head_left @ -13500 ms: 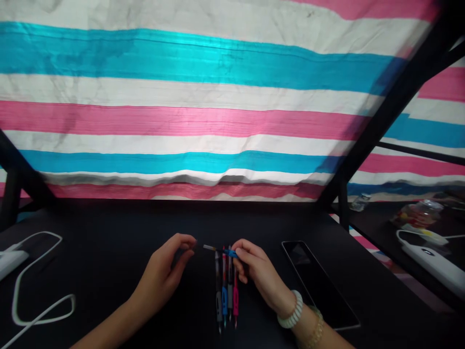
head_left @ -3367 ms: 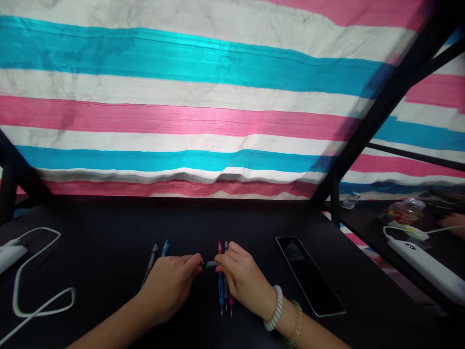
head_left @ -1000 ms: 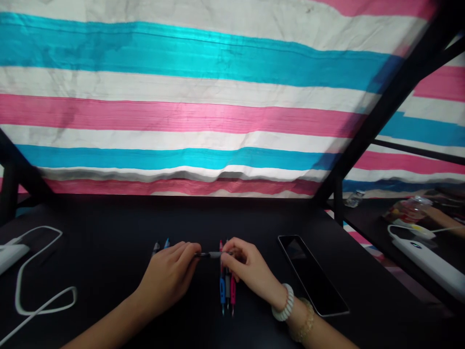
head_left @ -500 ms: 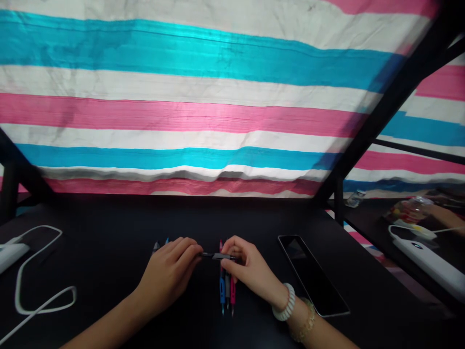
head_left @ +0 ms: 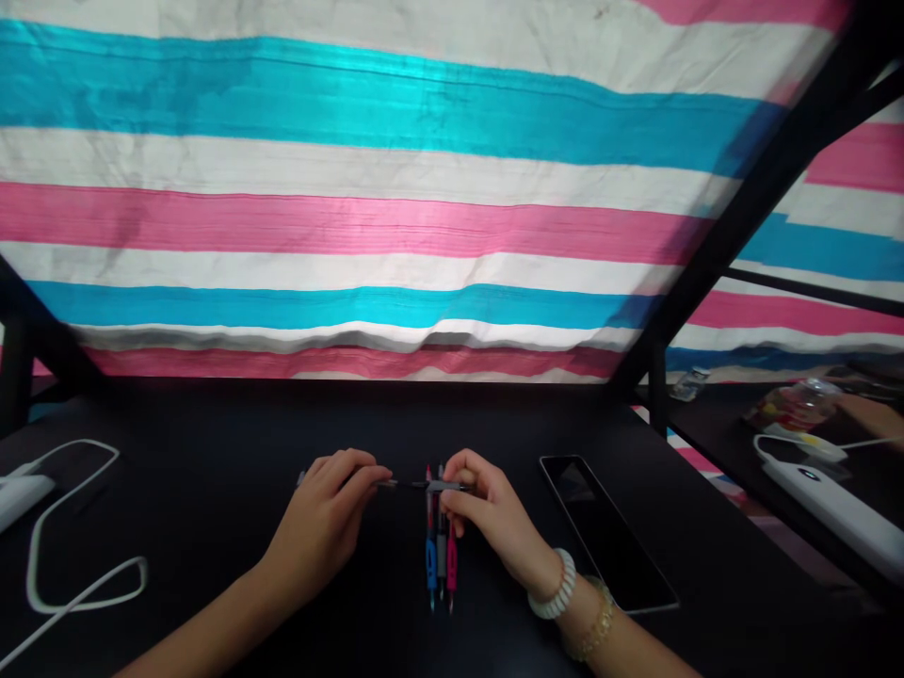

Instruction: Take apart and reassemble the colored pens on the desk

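Note:
My left hand [head_left: 321, 508] is closed, pinching a thin clear-and-dark pen barrel [head_left: 387, 483] that sticks out past its fingertips. My right hand [head_left: 487, 508] grips the grey part of a pen [head_left: 442, 486] between thumb and fingers, with a thin black piece pointing left from it. A small gap shows between the two pen pieces. Just below them, side by side on the black table, lie a pen with a blue clip [head_left: 431, 565], one with a grey clip [head_left: 442, 556] and one with a pink clip [head_left: 452, 565]; the pieces cross over their far ends.
A black phone [head_left: 607, 537] lies right of my right hand. On the left, a white cable [head_left: 49, 518] runs from a white block [head_left: 21, 499]. Behind my left hand a small grey tip [head_left: 300, 478] peeks out. A white device [head_left: 823, 499] sits on the neighbouring table near another person's arm.
My hands have moved slightly apart, and a gap has opened between the clear barrel and the grey pen part. The pens on the table and the phone stay put.

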A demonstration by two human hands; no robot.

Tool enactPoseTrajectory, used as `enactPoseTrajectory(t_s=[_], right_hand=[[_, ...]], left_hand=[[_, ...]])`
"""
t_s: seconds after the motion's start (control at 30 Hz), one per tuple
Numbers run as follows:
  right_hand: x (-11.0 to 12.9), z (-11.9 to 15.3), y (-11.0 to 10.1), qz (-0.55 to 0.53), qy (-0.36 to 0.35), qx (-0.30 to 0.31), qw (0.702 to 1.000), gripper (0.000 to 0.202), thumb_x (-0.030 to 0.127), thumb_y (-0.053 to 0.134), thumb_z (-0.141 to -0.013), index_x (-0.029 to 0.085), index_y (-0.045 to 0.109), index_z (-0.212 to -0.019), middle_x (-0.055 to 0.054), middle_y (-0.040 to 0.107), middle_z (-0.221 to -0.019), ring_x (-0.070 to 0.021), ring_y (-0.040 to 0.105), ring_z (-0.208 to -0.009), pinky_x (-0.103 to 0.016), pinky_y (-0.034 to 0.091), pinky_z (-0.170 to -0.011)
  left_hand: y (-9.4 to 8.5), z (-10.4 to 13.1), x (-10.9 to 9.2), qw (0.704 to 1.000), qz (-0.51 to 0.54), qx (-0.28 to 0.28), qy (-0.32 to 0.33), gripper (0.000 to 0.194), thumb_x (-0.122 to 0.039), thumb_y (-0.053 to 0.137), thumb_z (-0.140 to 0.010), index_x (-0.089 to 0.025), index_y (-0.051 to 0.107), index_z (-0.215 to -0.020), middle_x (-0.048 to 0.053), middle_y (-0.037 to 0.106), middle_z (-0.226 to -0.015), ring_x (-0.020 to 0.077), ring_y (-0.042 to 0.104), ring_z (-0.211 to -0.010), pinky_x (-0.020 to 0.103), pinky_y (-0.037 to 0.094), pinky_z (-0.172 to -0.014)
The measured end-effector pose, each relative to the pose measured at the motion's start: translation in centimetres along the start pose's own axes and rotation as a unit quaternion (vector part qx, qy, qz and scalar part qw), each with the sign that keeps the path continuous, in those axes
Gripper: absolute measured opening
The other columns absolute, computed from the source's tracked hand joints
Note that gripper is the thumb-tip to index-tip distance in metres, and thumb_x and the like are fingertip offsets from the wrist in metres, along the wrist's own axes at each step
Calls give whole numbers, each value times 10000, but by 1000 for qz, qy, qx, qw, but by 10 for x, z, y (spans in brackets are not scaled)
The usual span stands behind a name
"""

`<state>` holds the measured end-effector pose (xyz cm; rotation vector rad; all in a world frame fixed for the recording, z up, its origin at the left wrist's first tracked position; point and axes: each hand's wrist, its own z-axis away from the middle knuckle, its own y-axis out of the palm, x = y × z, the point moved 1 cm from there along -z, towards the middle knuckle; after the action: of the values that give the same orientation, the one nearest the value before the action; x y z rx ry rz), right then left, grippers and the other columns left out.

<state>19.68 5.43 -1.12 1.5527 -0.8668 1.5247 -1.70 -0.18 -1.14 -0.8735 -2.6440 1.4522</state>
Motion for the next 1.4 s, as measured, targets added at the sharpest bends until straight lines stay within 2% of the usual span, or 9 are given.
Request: enactPoseTrajectory(t_s=[0.13,0.27,0.53,0.67,0.83,0.97,1.03,1.23,1.4], right_hand=[[0,0,1,-31,14,-1,999,163,161,601,-668,200,482,-773,65,583,-603,-88,502,-465,-199,393,-441],[-2,-1,0,-82,30,-14,996,154,153,572,-642,201,484,-759,63,564,-587,-100,513,-467,-210,414,-442],[-6,-4,-7,-128,21,-57,990,154,121,533,-604,198,466,-719,59,525,-552,-89,451,-458,-192,329,-417],[0,-1,-3,-142,17,-11,990,159,137,566,-654,199,458,-754,52,567,-581,-84,474,-462,-199,363,-456],[4,2,1,-133,15,40,990,222,175,638,-705,204,473,-850,11,638,-686,-129,553,-589,-208,389,-476],[4,2,1,-127,5,51,991,242,214,682,-732,190,502,-893,-14,664,-729,-132,567,-610,-215,401,-494],[5,1,0,-128,4,49,991,245,222,692,-736,188,509,-895,-21,674,-742,-132,572,-607,-218,403,-500],[5,1,-3,-148,-15,-2,989,170,209,657,-741,179,526,-845,-31,678,-730,-135,573,-603,-224,406,-519],[4,0,-8,-142,-56,-49,987,130,181,628,-736,181,539,-831,-14,668,-693,-119,531,-559,-240,422,-560]], left_hand=[[-2,0,2,1000,14,-9,-7,363,-65,413,-906,-245,608,-1154,78,592,-1066,215,567,-917,366,457,-791],[-5,-3,3,996,75,-32,-40,296,-133,423,-933,-235,620,-1129,77,612,-1031,205,592,-915,346,487,-785],[-6,-7,14,960,242,-40,-136,191,-222,473,-928,-231,635,-1029,58,646,-997,200,626,-925,350,509,-815],[-2,-7,18,900,393,-4,-190,147,-274,504,-916,-218,583,-1027,35,632,-854,191,641,-817,338,510,-761],[3,-8,16,821,533,-2,-202,115,-284,541,-907,-229,536,-1008,41,580,-952,202,656,-844,371,486,-823],[3,-9,14,760,609,-12,-226,160,-298,617,-869,-240,538,-996,37,576,-955,235,672,-900,386,474,-852],[3,-9,14,741,628,-11,-237,191,-312,652,-847,-241,554,-994,36,577,-959,244,674,-909,380,472,-844],[0,-10,16,754,583,-22,-301,231,-315,717,-800,-195,664,-991,15,593,-845,111,566,-682,241,435,-683],[-1,-9,19,747,562,-66,-349,266,-251,819,-690,-202,667,-904,18,659,-888,132,582,-820,211,435,-730]])
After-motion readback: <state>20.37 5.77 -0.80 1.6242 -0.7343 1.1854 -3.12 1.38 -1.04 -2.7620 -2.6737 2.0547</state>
